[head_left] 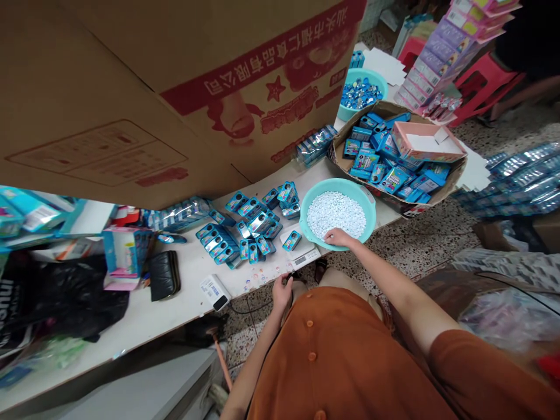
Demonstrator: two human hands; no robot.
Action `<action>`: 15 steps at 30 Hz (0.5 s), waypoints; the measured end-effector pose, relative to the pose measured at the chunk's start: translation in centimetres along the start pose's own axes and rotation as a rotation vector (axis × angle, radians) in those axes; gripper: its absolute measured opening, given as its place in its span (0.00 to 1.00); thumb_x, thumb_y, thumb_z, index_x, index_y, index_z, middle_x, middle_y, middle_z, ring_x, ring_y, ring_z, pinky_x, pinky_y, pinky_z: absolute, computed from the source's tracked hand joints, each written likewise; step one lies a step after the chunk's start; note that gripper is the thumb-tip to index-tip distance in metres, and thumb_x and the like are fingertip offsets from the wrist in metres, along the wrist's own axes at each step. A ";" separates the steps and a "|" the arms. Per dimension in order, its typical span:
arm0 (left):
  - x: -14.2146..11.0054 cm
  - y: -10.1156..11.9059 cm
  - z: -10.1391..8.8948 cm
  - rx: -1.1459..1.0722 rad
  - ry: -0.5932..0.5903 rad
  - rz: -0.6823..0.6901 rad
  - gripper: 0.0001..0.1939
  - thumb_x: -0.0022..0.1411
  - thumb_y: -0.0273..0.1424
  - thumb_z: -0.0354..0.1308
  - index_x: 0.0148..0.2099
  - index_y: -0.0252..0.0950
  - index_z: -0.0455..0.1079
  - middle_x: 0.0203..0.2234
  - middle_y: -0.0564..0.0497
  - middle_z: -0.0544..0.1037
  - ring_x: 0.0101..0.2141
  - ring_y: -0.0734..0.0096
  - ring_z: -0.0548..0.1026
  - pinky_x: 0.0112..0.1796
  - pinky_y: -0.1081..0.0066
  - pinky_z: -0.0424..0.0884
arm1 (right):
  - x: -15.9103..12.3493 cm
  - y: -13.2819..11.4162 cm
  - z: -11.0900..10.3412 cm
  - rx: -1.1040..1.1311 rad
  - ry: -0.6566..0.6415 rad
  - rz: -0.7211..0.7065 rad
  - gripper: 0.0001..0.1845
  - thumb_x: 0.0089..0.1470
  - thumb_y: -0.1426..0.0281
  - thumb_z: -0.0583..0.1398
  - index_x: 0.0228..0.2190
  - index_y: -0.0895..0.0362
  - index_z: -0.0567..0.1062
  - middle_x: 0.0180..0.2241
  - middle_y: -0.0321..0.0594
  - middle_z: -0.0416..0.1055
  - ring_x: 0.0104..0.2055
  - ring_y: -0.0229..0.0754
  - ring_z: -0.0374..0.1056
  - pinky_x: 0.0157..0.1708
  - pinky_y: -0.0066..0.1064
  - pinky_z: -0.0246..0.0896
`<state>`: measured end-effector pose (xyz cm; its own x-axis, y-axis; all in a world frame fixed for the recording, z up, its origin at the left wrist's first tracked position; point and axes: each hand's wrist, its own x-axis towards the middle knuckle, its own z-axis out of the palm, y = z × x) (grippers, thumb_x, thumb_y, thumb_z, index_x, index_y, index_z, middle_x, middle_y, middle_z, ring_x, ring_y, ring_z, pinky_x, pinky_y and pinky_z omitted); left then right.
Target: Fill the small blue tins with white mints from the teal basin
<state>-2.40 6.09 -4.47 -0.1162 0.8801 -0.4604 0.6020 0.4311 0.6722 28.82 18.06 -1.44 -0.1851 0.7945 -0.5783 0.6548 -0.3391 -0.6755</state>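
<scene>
My right hand (340, 238) reaches into a turquoise basin (371, 211) of small white tablets (335, 209). Its fingers are closed together down at the tablets, and the fingertips are partly hidden. Near the table's front edge, my left hand (281, 289) is loosely curled, thumb and forefinger apart, with nothing visible in it. Just beyond it is a white scale (305, 256), with one small blue box (291, 240) lying on it. More blue boxes with a round window (259, 223) lie in a loose group left of the basin.
A large cardboard carton (184, 111) walls off the table's back. A cut-down carton (455, 169) of blue packs stands right of the basin, a second basin (381, 81) behind. A black wallet (164, 275) and white power bank (215, 291) lie left. A pink stool (487, 81) stands far right.
</scene>
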 end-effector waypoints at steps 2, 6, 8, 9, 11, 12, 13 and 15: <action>-0.2 -0.2 0.0 -0.003 0.010 -0.001 0.15 0.53 0.38 0.55 0.40 0.34 0.70 0.39 0.43 0.77 0.42 0.61 0.74 0.47 0.61 0.67 | 0.0 -0.4 -0.1 -0.038 -0.008 -0.015 0.09 0.43 0.71 0.58 0.25 0.57 0.79 0.30 0.37 0.77 0.34 0.40 0.69 0.33 0.23 0.58; -0.5 -0.6 0.2 0.002 0.023 0.004 0.14 0.53 0.37 0.55 0.39 0.34 0.71 0.38 0.43 0.77 0.41 0.61 0.74 0.46 0.61 0.67 | 0.1 -1.7 -0.7 -0.088 -0.056 0.008 0.11 0.44 0.67 0.58 0.22 0.59 0.78 0.23 0.38 0.74 0.27 0.37 0.67 0.28 0.23 0.56; -0.7 -0.8 0.3 0.002 0.030 0.018 0.13 0.53 0.37 0.55 0.39 0.35 0.71 0.38 0.44 0.77 0.40 0.61 0.74 0.46 0.61 0.67 | 0.0 -2.3 -0.9 -0.106 -0.072 0.027 0.11 0.44 0.67 0.57 0.19 0.59 0.77 0.19 0.37 0.72 0.23 0.35 0.65 0.26 0.23 0.54; -0.7 -0.8 0.4 0.002 0.034 0.021 0.13 0.53 0.37 0.55 0.38 0.35 0.71 0.37 0.44 0.77 0.40 0.62 0.74 0.46 0.61 0.67 | 0.0 -2.5 -1.0 -0.109 -0.073 0.040 0.11 0.44 0.67 0.57 0.18 0.59 0.76 0.18 0.37 0.71 0.22 0.35 0.63 0.25 0.24 0.54; -0.8 -0.8 0.3 0.001 0.035 0.023 0.12 0.53 0.36 0.56 0.38 0.35 0.71 0.37 0.45 0.77 0.40 0.62 0.74 0.46 0.61 0.68 | -0.1 -2.7 -1.1 -0.092 -0.066 0.071 0.11 0.42 0.68 0.58 0.15 0.59 0.74 0.15 0.36 0.68 0.21 0.34 0.62 0.24 0.24 0.53; -0.8 -0.8 0.2 0.001 0.034 0.021 0.12 0.53 0.36 0.56 0.38 0.35 0.71 0.37 0.45 0.77 0.40 0.62 0.74 0.46 0.61 0.68 | -0.2 -2.7 -1.1 -0.070 -0.065 0.082 0.10 0.41 0.68 0.59 0.14 0.59 0.73 0.14 0.36 0.67 0.21 0.34 0.61 0.24 0.24 0.52; -0.7 -0.8 0.0 0.002 0.032 0.017 0.12 0.53 0.36 0.56 0.38 0.35 0.71 0.37 0.45 0.77 0.40 0.62 0.74 0.46 0.61 0.68 | -0.2 -2.6 -1.1 -0.044 -0.068 0.086 0.10 0.39 0.68 0.60 0.13 0.59 0.72 0.13 0.35 0.66 0.20 0.34 0.61 0.24 0.24 0.52; -0.7 -0.7 -0.5 0.007 0.030 0.007 0.13 0.53 0.36 0.56 0.39 0.35 0.71 0.37 0.44 0.77 0.40 0.61 0.74 0.45 0.60 0.68 | -0.3 -2.4 -1.1 0.004 -0.087 0.094 0.10 0.37 0.67 0.61 0.13 0.59 0.71 0.12 0.34 0.64 0.20 0.34 0.59 0.23 0.25 0.52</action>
<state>-3.17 5.32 -4.31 -0.1353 0.8886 -0.4382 0.6081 0.4236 0.6714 28.10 19.26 0.87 -0.1859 0.7128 -0.6763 0.6690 -0.4122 -0.6184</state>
